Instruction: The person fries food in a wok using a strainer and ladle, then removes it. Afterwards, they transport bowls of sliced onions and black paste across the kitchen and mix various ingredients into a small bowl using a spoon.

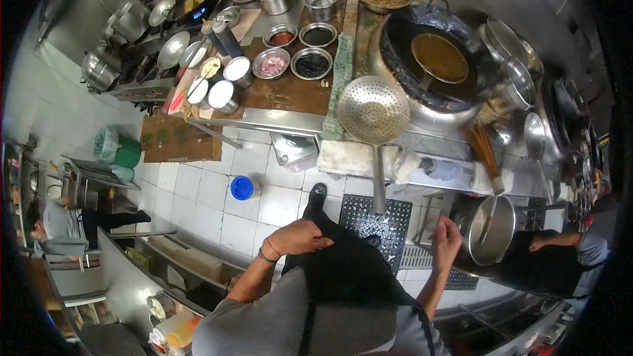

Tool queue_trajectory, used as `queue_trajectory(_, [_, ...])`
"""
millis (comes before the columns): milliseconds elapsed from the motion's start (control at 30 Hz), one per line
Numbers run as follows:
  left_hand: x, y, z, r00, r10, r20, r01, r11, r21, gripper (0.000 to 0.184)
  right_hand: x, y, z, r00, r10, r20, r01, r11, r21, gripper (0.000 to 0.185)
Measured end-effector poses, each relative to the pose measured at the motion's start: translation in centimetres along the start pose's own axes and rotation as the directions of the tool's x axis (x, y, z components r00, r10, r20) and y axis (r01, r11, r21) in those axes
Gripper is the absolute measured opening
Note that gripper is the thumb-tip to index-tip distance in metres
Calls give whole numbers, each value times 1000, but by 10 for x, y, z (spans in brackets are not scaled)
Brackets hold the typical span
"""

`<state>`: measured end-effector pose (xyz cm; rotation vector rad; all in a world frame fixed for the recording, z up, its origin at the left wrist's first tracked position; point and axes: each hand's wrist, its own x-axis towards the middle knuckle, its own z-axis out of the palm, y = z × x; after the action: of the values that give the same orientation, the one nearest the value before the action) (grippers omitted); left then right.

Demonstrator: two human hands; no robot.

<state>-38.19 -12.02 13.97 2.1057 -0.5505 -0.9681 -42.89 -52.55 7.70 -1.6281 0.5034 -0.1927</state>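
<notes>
My left hand point(300, 237) hangs in a loose fist in front of the black apron point(356, 270), with a thin band and a darker bracelet at the wrist. Nothing shows in it. On the right, my right hand point(447, 240) is raised beside a large steel pot point(489, 229), its fingers curled inward with no object visible in them. The perforated skimmer point(374, 109) lies at the stove's front edge, its handle pointing toward me between both hands. Behind it a big black wok point(395, 46) holds dark liquid, with a round strainer or ladle bowl point(440, 57) in it.
A bamboo brush point(484, 148) and another skimmer point(534, 135) rest at the stove's right. Ingredient bowls point(271, 64) and white-filled containers point(223, 95) stand on the left counter. A blue-lidded tub point(242, 188) sits on the floor. Co-workers are at far left point(62, 221) and right point(560, 250).
</notes>
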Motion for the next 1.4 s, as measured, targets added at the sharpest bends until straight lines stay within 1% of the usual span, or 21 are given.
queue_trajectory(67, [-2, -23, -25, 1000, -21, -5, 20, 999, -25, 51, 8, -42, 73, 995, -36, 95, 36, 999, -4, 19])
queue_trajectory(100, [-2, -37, -39, 999, -48, -22, 47, 999, -27, 52, 15, -61, 111, 981, -48, 186, 43, 999, 29, 19])
queue_trajectory(133, [-3, -52, -52, 996, -77, -34, 76, 997, -32, 53, 27, -67, 147, 958, -104, 268, 120, 992, -44, 19])
queue_trajectory(200, [-8, -86, -75, 991, -97, -93, 94, 995, -27, 54, 52, -77, 224, 907, 3, 421, 2, 1000, -11, 20])
queue_trajectory(233, [-9, -105, -85, 985, -86, -152, 84, 996, -18, 53, 65, -87, 264, 903, -4, 430, 37, 997, -70, 20])
queue_trajectory(267, [-12, -122, -94, 973, -76, -217, 76, 997, -11, 53, 85, -79, 300, 882, 5, 471, 0, 1000, -10, 21])
queue_trajectory(367, [-30, -153, -121, 939, -174, -296, 155, 984, -87, 50, 148, -49, 397, 829, 49, 558, -135, 984, 115, 22])
queue_trajectory(433, [-43, -169, -129, 920, -222, -322, 192, 974, -120, 48, 177, -51, 450, 829, 228, 511, -330, 937, 117, 22])
queue_trajectory(533, [-56, -197, -127, 920, -273, -281, 227, 956, -185, 49, 226, -25, 502, 754, 419, 506, -592, 768, 246, 21])
queue_trajectory(567, [-62, -192, -133, 902, -334, -274, 257, 924, -281, 50, 234, -21, 514, 745, 469, 474, -631, 726, 274, 21])
queue_trajectory(633, [-69, -206, -128, 897, -344, -277, 284, 930, -233, 51, 249, -15, 537, 717, 560, 414, -693, 638, 337, 20])
queue_trajectory(667, [-70, -211, -128, 895, -346, -280, 296, 933, -205, 52, 258, -10, 547, 717, 563, 411, -694, 626, 355, 20])
queue_trajectory(733, [-71, -206, -137, 871, -417, -258, 345, 895, -282, 52, 274, 0, 561, 717, 570, 401, -696, 600, 393, 22])
queue_trajectory(767, [-71, -208, -139, 868, -429, -249, 353, 887, -298, 52, 279, 0, 565, 724, 532, 439, -687, 610, 394, 25])
queue_trajectory(833, [-68, -214, -143, 867, -437, -238, 359, 881, -309, 47, 284, 2, 575, 749, 516, 416, -659, 650, 380, 23])
queue_trajectory(1067, [-51, -224, -170, 869, -355, -346, 277, 927, -254, 49, 275, 7, 563, 821, 418, 390, -564, 705, 431, 33])
queue_trajectory(1100, [-48, -224, -175, 863, -369, -346, 291, 921, -258, 49, 267, -2, 560, 822, 445, 355, -567, 698, 438, 41])
queue_trajectory(1133, [-44, -224, -181, 859, -380, -344, 302, 917, -259, 49, 267, 1, 556, 806, 458, 375, -588, 689, 424, 40])
queue_trajectory(1167, [-39, -226, -185, 867, -335, -369, 255, 934, -249, 50, 268, 6, 551, 791, 470, 392, -607, 680, 410, 39])
queue_trajectory(1300, [-16, -248, -190, 899, -231, -371, 230, 972, -48, 46, 260, 4, 528, 764, 458, 455, -628, 693, 355, 36])
queue_trajectory(1400, [-3, -236, -205, 895, -201, -399, 191, 979, -64, 48, 234, -23, 510, 774, 447, 448, -612, 710, 349, 39])
